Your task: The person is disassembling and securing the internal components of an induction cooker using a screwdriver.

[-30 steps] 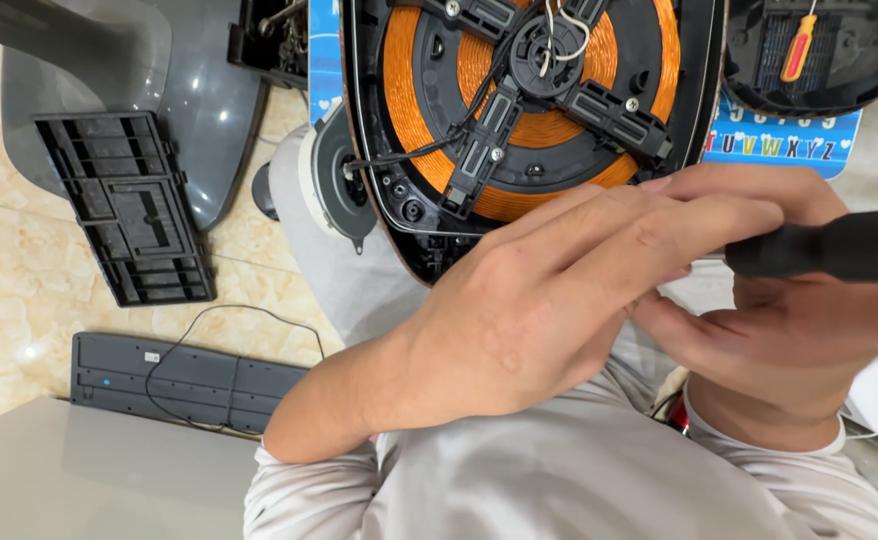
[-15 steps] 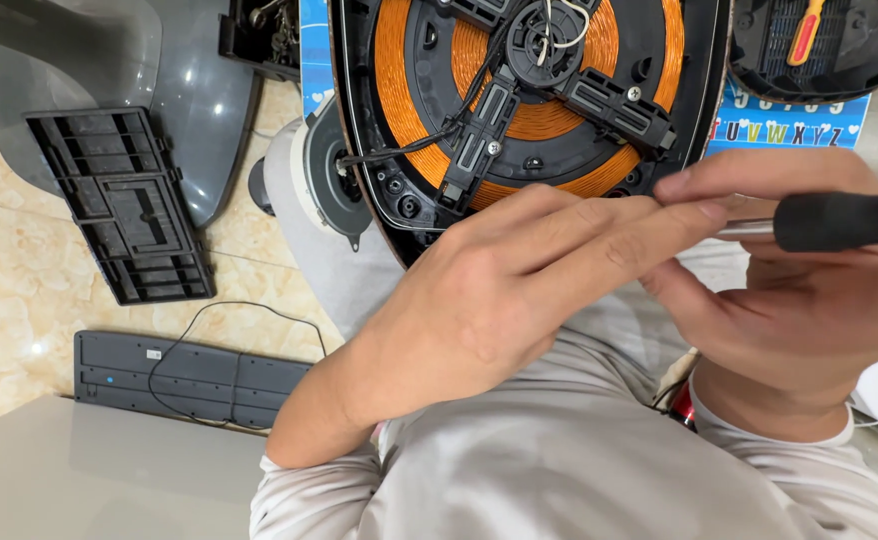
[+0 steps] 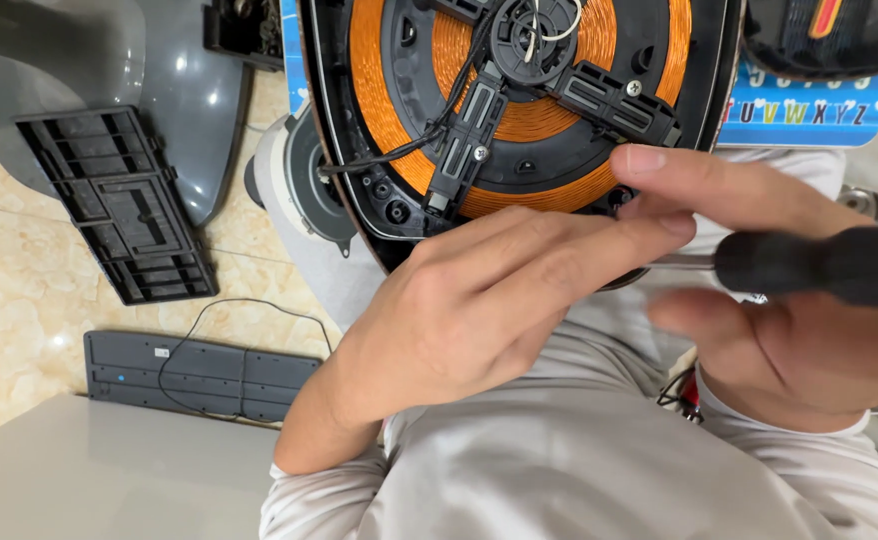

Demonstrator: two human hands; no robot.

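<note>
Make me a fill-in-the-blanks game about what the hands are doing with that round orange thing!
1. The right hand holds a screwdriver with a ____ handle.
2. The wound coil inside the opened appliance is coloured ____.
3. The left hand rests against the ____ edge of the coil housing.
4. The slatted dark panel lies on the ____.

Missing words: black; orange; lower; floor

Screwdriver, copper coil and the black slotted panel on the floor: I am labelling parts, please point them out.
screwdriver (image 3: 819, 265), head view, on its black handle.
copper coil (image 3: 369, 60), head view, on its outer left windings.
black slotted panel (image 3: 119, 205), head view, on its middle.
</note>
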